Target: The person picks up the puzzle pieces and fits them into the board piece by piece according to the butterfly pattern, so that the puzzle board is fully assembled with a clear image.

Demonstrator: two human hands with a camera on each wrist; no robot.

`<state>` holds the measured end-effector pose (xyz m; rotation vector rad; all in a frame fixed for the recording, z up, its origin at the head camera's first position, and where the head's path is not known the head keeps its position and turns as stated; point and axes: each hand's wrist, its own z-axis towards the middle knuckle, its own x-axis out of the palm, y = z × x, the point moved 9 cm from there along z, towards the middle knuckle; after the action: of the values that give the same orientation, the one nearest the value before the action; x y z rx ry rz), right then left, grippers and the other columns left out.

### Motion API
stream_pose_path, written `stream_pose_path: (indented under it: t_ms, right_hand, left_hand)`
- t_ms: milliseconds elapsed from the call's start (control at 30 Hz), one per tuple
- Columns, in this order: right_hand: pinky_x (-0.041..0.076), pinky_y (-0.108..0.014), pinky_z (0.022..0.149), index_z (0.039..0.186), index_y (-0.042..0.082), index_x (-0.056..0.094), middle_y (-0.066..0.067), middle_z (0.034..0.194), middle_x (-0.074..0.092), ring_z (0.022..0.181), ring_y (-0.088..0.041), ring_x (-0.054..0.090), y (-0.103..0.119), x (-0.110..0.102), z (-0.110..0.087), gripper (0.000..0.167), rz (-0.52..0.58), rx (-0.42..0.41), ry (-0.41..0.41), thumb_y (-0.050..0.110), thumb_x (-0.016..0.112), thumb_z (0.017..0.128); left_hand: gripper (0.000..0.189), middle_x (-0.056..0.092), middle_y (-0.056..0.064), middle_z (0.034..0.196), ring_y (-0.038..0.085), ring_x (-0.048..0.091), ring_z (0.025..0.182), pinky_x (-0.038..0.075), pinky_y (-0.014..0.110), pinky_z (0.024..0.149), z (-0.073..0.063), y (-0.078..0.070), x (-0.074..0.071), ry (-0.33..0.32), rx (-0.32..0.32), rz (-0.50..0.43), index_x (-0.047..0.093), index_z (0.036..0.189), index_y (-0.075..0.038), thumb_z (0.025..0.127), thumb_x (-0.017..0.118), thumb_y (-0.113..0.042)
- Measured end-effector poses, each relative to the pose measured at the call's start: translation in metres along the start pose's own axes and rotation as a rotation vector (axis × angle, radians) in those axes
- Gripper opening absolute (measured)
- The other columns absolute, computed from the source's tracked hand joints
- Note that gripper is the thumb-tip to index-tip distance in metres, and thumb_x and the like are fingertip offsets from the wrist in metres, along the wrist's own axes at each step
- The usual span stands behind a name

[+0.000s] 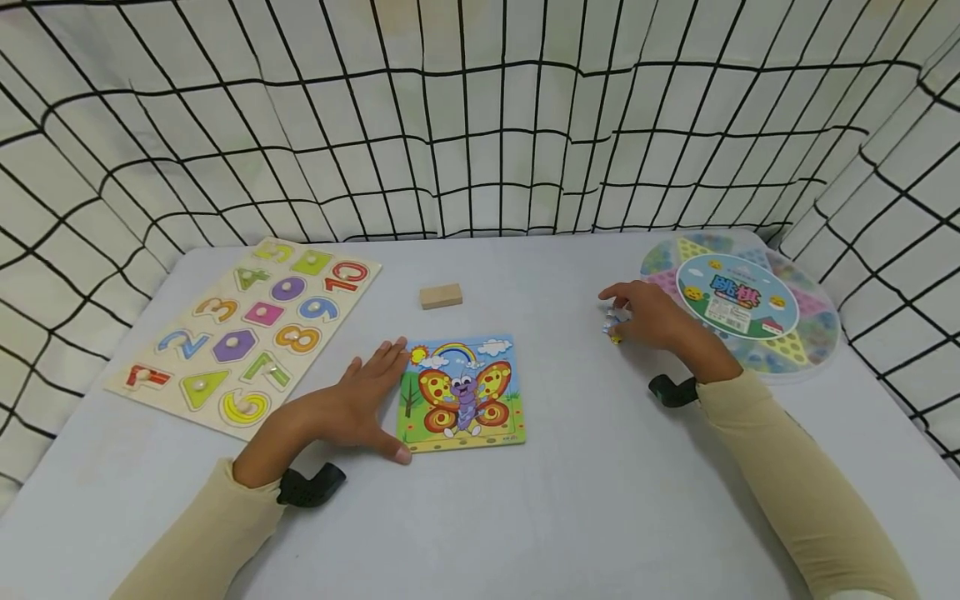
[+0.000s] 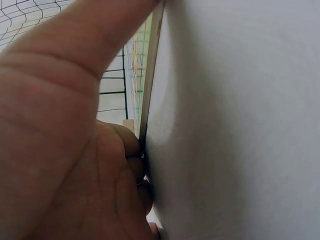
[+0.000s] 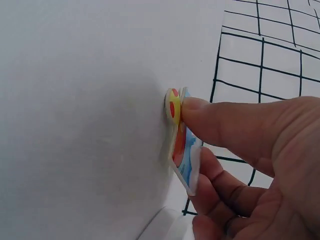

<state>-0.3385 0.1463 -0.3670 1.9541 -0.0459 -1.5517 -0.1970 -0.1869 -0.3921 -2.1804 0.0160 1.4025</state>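
Note:
A square butterfly puzzle (image 1: 462,393) lies flat at the middle of the white table. At its left edge my left hand (image 1: 348,408) rests with fingers spread, thumb at the lower corner and fingertips by the upper one. The left wrist view shows the palm (image 2: 60,150) beside the puzzle's thin side. Away to the right, my right hand (image 1: 656,317) pinches a small jigsaw piece (image 3: 185,145) between thumb and fingers. The piece is blue and orange with a yellow, red-spotted tab, held on edge close to the tabletop. In the head view the fingers partly hide it.
A wooden number-and-shape board (image 1: 255,333) lies slanted at the left. Behind the puzzle sits a small wooden block (image 1: 441,296). A round game board with a star pattern (image 1: 810,329) is at the right, next to my right hand. Black netting (image 1: 502,133) surrounds the table's back and sides.

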Motion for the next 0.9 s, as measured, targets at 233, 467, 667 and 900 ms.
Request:
stream_pose_path:
  t_ms: [233, 467, 667, 900]
  right_hand:
    - [0.045, -0.049, 0.089, 0.128, -0.001, 0.058, -0.022, 0.116, 0.051, 0.106, -0.036, 0.048, 0.004, -0.004, 0.001, 0.045, 0.002, 0.026, -0.012, 0.005, 0.072, 0.086]
    - [0.047, -0.041, 0.079, 0.123, 0.0, 0.062, -0.017, 0.111, 0.052, 0.09, -0.03, 0.053, 0.007, -0.004, 0.001, 0.036, 0.04, 0.072, -0.001, 0.007, 0.069, 0.089]
    - [0.049, -0.041, 0.079, 0.121, -0.002, 0.064, -0.018, 0.114, 0.059, 0.098, -0.03, 0.053, 0.013, -0.002, -0.002, 0.033, 0.071, 0.036, -0.002, 0.009, 0.069, 0.09]
    - [0.046, -0.034, 0.062, 0.119, 0.001, 0.069, -0.014, 0.11, 0.068, 0.075, -0.022, 0.058, 0.022, -0.007, -0.002, 0.027, 0.118, -0.019, -0.068, 0.012, 0.062, 0.096]
  left_hand:
    - [0.134, -0.005, 0.016, 0.162, 0.034, -0.009, 0.146, -0.004, 0.059, 0.113, 0.0, 0.001, -0.001, -0.004, -0.003, 0.004, 0.006, 0.155, 0.0, 0.063, 0.081, -0.063]
    - [0.135, -0.005, 0.016, 0.162, 0.034, -0.009, 0.146, -0.004, 0.059, 0.113, 0.001, 0.002, -0.001, 0.0, -0.006, 0.0, 0.007, 0.155, 0.0, 0.063, 0.082, -0.062]
    - [0.135, -0.005, 0.016, 0.162, 0.034, -0.009, 0.147, -0.004, 0.059, 0.113, 0.001, 0.001, -0.001, -0.004, 0.001, -0.002, 0.007, 0.155, 0.0, 0.063, 0.082, -0.063]
    - [0.135, -0.004, 0.016, 0.162, 0.034, -0.009, 0.146, -0.004, 0.06, 0.112, 0.001, 0.001, 0.001, -0.004, 0.005, -0.004, 0.007, 0.155, 0.001, 0.062, 0.082, -0.063]
